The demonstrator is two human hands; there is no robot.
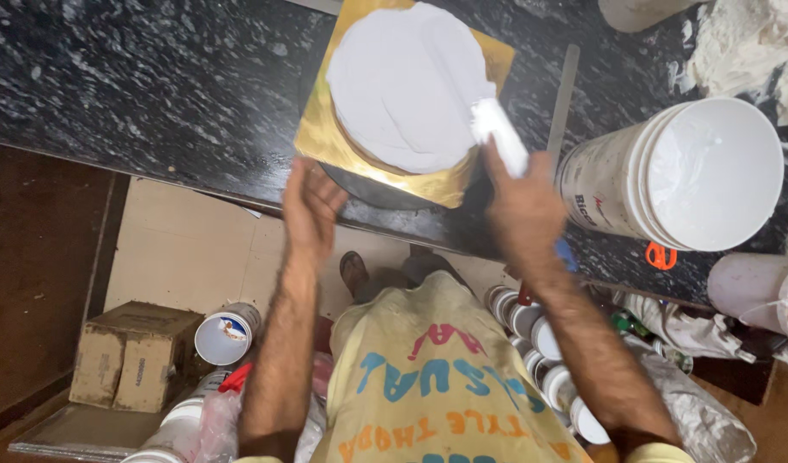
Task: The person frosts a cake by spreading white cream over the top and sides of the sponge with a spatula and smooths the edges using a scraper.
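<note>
A round cake (pixel 407 81) covered in white cream sits on a square gold board (pixel 325 137), which rests on a dark turntable (pixel 372 190) on the black stone counter (pixel 153 86). My right hand (pixel 521 206) grips a cream-coated scraper (pixel 499 135) whose blade rests against the cake's right side. My left hand (pixel 312 206) is open at the near left edge of the turntable, fingers by the board's corner.
A large white bucket of cream (pixel 698 176) lies on its side at the right, with a smaller tub (pixel 758 291) below it. A long metal spatula (pixel 564 94) lies on the counter. A cardboard box (pixel 132 351) and several small tubs (pixel 544 339) are on the floor.
</note>
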